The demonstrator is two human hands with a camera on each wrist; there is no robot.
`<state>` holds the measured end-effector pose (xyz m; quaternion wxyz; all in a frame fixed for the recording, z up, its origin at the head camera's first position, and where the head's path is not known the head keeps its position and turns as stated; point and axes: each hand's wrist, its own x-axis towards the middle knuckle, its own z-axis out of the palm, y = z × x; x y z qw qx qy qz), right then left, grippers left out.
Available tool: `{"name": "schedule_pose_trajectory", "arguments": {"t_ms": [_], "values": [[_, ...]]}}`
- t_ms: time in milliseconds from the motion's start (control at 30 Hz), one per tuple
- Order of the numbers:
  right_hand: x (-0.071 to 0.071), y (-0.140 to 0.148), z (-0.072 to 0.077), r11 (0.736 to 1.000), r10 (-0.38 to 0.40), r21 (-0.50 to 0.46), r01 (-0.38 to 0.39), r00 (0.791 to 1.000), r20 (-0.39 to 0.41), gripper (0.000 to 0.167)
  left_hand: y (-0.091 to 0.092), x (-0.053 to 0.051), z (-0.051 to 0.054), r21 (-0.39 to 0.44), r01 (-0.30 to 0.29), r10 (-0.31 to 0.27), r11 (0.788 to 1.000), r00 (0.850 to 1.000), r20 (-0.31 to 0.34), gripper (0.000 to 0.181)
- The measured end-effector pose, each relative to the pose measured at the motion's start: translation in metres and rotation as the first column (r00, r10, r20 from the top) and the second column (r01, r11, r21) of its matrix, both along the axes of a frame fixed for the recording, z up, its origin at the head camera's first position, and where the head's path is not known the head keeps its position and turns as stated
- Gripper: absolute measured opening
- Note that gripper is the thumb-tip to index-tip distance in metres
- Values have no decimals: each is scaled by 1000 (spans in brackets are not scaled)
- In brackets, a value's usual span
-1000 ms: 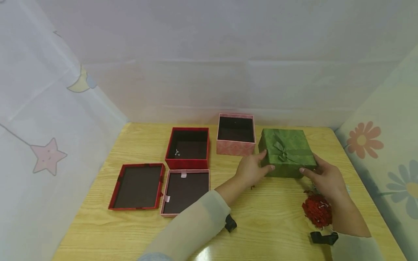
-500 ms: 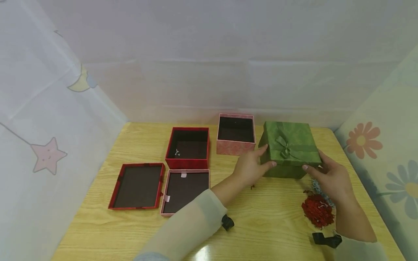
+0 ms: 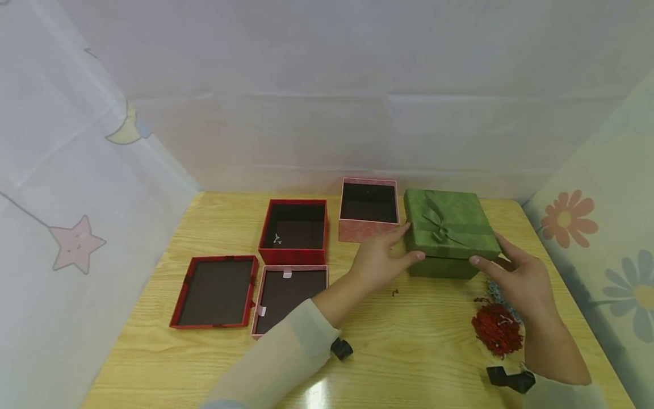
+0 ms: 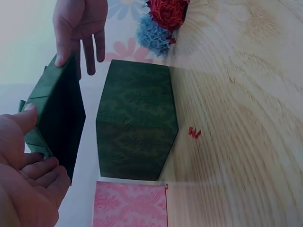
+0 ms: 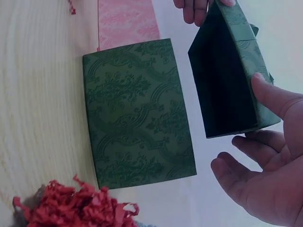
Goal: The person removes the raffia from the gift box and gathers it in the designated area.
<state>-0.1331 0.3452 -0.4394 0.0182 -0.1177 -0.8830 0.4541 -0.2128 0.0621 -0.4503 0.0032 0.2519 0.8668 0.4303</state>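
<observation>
Both hands hold a green patterned lid [image 3: 452,221] with a ribbon bow. It hovers just above its green box [image 5: 137,113]; the wrist views show a gap between them. My left hand [image 3: 375,261] grips the lid's left side, thumb [image 4: 29,116] on the outer wall and fingers by the lower edge. At the opposite side my right hand [image 3: 526,287] pinches it, thumb [image 5: 265,90] on the wall, some fingers under the rim. In the left wrist view the lid's dark inside [image 4: 66,123] shows. What lies inside the green box is hidden.
Left of the green box stands an open pink box [image 3: 369,230], then an open red box [image 3: 293,255]. A red lid [image 3: 213,292] and a pink lid [image 3: 288,292] lie inside-up. Red shredded paper [image 3: 497,329] and blue shreds [image 3: 494,292] lie near the right arm.
Both hands have raised the green lid off its box. It first shifted up and right, then a little back to the left. The other boxes have not moved.
</observation>
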Motion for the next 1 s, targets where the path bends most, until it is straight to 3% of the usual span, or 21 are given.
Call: {"name": "schedule_pose_trajectory", "arguments": {"t_ms": [133,267,433,667,733,833,1000], "values": [[2,-5,6,1000,-13,-9,13,1000,-17,88,-10,3,3,32,5,-4,999,1000,-22,74],[5,-13,11,998,-59,5,59,997,-53,82,-18,5,5,31,5,-2,1000,995,-101,72],[5,-22,12,995,-96,-47,91,989,-115,69,-29,6,7,74,11,4,997,979,-202,66],[9,-32,12,998,-33,-57,23,981,-189,67,-44,4,4,190,45,20,981,945,-327,52],[11,-35,10,999,-16,-46,7,978,-210,67,-47,4,3,215,51,24,975,943,-332,51],[11,-40,8,999,8,-29,-16,965,-262,65,-52,5,0,261,50,33,964,952,-303,52],[11,-48,2,997,52,-38,-73,920,-389,65,-63,10,-4,322,34,44,946,971,-234,54]]}}
